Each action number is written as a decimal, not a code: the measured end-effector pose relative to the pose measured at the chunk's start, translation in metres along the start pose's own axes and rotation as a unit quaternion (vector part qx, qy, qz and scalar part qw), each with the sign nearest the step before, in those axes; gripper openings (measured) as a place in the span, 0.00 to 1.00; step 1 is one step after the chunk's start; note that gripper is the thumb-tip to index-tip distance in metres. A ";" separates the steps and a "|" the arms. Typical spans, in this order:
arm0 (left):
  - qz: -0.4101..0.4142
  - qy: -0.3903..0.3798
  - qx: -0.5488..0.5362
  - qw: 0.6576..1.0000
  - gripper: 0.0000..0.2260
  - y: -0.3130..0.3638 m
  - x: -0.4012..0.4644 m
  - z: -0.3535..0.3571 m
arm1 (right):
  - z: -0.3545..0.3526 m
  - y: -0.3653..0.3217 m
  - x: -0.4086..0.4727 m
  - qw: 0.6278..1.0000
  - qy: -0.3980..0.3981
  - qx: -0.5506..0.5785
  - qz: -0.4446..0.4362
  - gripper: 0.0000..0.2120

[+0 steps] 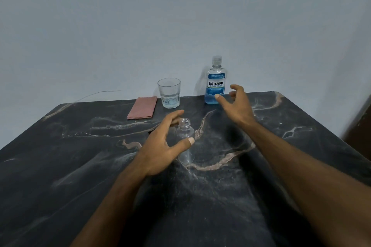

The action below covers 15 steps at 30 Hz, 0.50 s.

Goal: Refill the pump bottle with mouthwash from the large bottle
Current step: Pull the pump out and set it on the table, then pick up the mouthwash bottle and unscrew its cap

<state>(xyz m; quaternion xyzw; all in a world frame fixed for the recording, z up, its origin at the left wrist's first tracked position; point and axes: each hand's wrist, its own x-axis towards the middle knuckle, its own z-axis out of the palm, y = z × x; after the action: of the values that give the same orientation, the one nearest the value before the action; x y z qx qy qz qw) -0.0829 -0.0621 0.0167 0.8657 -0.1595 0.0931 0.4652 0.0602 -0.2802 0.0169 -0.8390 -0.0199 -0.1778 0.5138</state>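
Observation:
A small clear pump bottle point(185, 134) stands upright on the dark marble table point(80, 166), its neck open with no pump on it, and it looks empty. My left hand point(160, 146) curves around the bottle's left side with fingers spread; the thumb lies in front of the bottle, and I cannot tell if it touches. The large mouthwash bottle point(215, 80), blue liquid low inside and its clear cap on, stands at the table's far edge. My right hand point(236, 104) hovers open just right of it, fingers apart, holding nothing.
A glass tumbler point(169, 93) with a little clear liquid stands left of the mouthwash bottle. A folded pink cloth point(143, 107) lies left of the glass. A wall rises right behind the table's far edge. A dark slim object point(151, 130) peeks out behind my left hand.

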 end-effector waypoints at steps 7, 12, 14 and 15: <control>-0.036 0.055 -0.178 0.982 0.18 -0.013 0.055 -0.024 | 0.019 0.012 0.053 1.000 -0.004 -0.009 -0.018 0.40; -0.068 0.077 -0.147 0.984 0.17 -0.019 0.105 -0.020 | 0.031 0.013 0.075 0.998 0.025 -0.004 -0.051 0.39; -0.072 0.066 -0.133 0.986 0.16 -0.022 0.118 -0.014 | 0.034 0.014 0.083 0.998 0.036 0.001 -0.051 0.41; -0.075 0.065 -0.130 0.987 0.16 -0.024 0.123 -0.010 | 0.035 0.016 0.086 0.998 0.039 0.004 -0.046 0.43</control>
<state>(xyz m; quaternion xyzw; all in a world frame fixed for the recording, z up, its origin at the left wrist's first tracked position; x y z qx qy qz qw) 0.0407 -0.0643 0.0418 0.7997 -0.0744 0.0921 0.5886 0.1544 -0.2701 0.0165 -0.8275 -0.0387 -0.2338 0.5090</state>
